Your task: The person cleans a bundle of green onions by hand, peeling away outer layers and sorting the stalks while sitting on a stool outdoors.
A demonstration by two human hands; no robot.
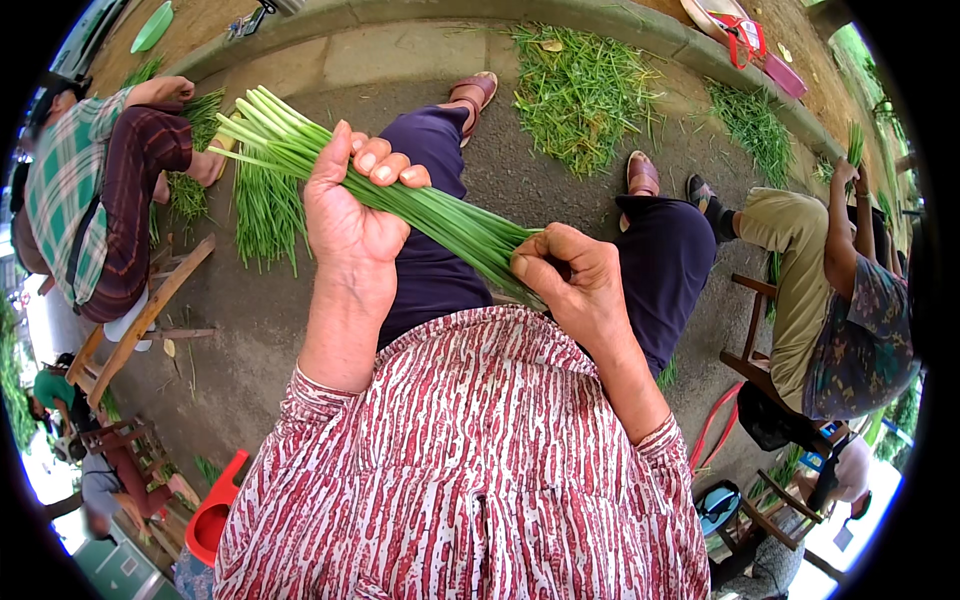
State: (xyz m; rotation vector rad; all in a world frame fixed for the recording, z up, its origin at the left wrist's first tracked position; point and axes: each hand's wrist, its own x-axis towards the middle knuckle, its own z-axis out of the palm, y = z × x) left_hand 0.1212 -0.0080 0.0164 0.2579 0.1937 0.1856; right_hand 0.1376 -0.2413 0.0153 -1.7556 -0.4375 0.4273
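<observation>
A bundle of chive-like greens (457,221) lies slantwise across the middle of the view. Its pale stem ends point to the upper left, its green tips to the lower right. My left hand (352,202) is wrapped around the bundle nearer the stems, thumb up. At the tip end, my right hand (577,277) has thumb and forefinger pinched on the leaves. The other fingers of that hand are curled, and it hides the leaf ends. Beyond my left wrist, more long greens (266,206) lie on the pavement.
Trimmed leaves form a pile (581,97) ahead, before a curb (420,16). A person in a plaid top (79,172) sits left; another (855,330) sits right, holding greens (856,142). A wooden chair (154,315) stands left, and a red plastic seat (214,517) lower left.
</observation>
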